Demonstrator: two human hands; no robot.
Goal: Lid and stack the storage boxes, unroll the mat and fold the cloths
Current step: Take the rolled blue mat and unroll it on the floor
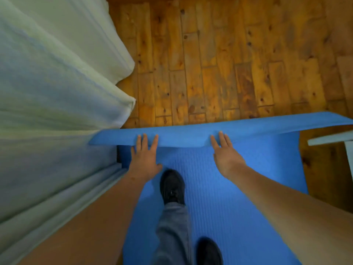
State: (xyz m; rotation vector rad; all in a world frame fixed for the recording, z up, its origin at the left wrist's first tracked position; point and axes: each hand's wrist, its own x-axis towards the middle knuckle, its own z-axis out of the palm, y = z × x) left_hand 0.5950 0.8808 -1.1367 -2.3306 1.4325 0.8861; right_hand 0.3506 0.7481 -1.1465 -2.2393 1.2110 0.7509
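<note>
Both hands are laid flat, fingers straight and slightly spread, on the far end of the mat; nothing is gripped by either. The left hand is set near the mat's left edge and the right hand nearer its middle, with the fingertips of each resting on a raised lip of the mat.

The mat is bright blue, with fine ribbing across its surface. Most of it is spread flat on the floor, while the far end is curled up in a long band that overhangs both side edges. Its left edge runs just beside the bed.

Two black shoes are planted on the mat, one between the hands and one at the near edge, and a grey trouser leg is seen above them. The floor is made of knotty orange-brown planks. Pale bedding fills the left side, and a white piece of furniture is partly seen at the right edge.
</note>
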